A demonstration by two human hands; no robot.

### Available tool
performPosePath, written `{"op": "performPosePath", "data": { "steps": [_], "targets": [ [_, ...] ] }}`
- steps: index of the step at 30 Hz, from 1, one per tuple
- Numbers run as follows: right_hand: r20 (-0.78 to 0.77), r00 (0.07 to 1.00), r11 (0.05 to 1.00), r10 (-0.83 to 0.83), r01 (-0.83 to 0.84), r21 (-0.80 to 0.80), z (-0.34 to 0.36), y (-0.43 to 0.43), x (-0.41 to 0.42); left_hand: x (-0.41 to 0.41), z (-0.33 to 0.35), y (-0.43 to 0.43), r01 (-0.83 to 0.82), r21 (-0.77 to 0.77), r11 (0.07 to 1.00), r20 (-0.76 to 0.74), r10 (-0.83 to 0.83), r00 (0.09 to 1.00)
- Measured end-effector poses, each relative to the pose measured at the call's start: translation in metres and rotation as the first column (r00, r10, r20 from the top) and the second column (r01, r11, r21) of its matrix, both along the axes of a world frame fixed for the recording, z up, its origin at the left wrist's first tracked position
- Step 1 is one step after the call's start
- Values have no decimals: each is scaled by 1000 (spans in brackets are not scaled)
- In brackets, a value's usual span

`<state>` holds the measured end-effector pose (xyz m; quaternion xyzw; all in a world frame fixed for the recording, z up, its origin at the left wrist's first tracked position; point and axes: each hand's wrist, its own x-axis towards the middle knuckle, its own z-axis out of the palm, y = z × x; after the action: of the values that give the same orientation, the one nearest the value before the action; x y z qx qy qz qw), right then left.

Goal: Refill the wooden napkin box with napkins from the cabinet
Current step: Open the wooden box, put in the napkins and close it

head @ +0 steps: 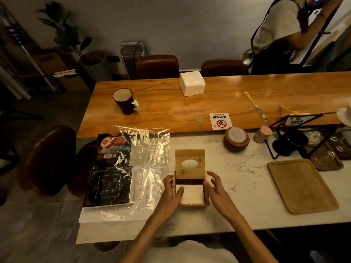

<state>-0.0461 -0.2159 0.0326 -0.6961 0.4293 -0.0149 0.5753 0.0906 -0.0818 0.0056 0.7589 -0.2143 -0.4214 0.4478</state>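
Note:
The wooden napkin box (pixel 207 201) sits on the white marble counter in front of me, its lid (pixel 190 157) with an oval hole standing open at the far side. White napkins (pixel 192 194) lie flat inside it. My left hand (pixel 171 196) rests at the box's left wall, thumb over the napkins. My right hand (pixel 216 188) hovers at the right wall, fingers spread. A white napkin stack (pixel 191 83) stands on the wooden table beyond.
Clear plastic wrap (pixel 150 154) lies over a dark menu book (pixel 108 185) to the left. A wooden tray (pixel 302 186), stacked coasters (pixel 237 140), a shaker (pixel 262 134) and a black rack (pixel 303 137) are to the right. A dark mug (pixel 124 101) stands far left; a person in an apron (pixel 279 35) stands behind.

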Motion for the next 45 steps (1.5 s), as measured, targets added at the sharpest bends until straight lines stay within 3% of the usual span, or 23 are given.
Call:
{"op": "performPosePath", "data": {
  "steps": [2, 3, 12, 16, 19, 22, 28, 33, 39, 45],
  "targets": [
    [57, 993, 950, -106, 84, 300, 4, -7, 3, 8, 4, -7, -67, 6, 998, -160, 67, 985],
    [49, 993, 926, -112, 86, 368, 6, -10, 4, 12, 7, -10, -84, 10, 996, -216, 84, 973],
    [92, 980, 814, -174, 91, 574, 1, -40, 19, 38, 40, -28, -143, -59, 988, -596, 80, 799],
    [92, 969, 766, -228, 121, 631, -3, -47, 20, 47, 26, -26, -245, -78, 966, -674, 130, 727],
    [63, 964, 739, -259, 156, 655, -5, -50, 17, 49, 23, -22, -248, -71, 966, -674, 137, 726],
    [82, 982, 815, -170, 93, 571, -4, -48, 11, 52, 14, -17, -145, -110, 983, -609, 48, 792],
    [104, 985, 894, -139, 79, 442, -22, -38, -4, 46, -7, -4, -121, -60, 991, -471, 79, 878],
    [99, 983, 928, -153, 109, 356, -25, -30, 0, 38, -20, 3, -192, -19, 981, -434, 165, 886],
    [44, 981, 920, -190, 162, 358, -23, -22, -8, 32, -18, 9, -307, 44, 951, -396, 298, 868],
    [24, 989, 888, -145, 120, 443, -5, -10, -2, 13, 8, -7, -135, -57, 989, -510, 88, 855]
  ]
}}
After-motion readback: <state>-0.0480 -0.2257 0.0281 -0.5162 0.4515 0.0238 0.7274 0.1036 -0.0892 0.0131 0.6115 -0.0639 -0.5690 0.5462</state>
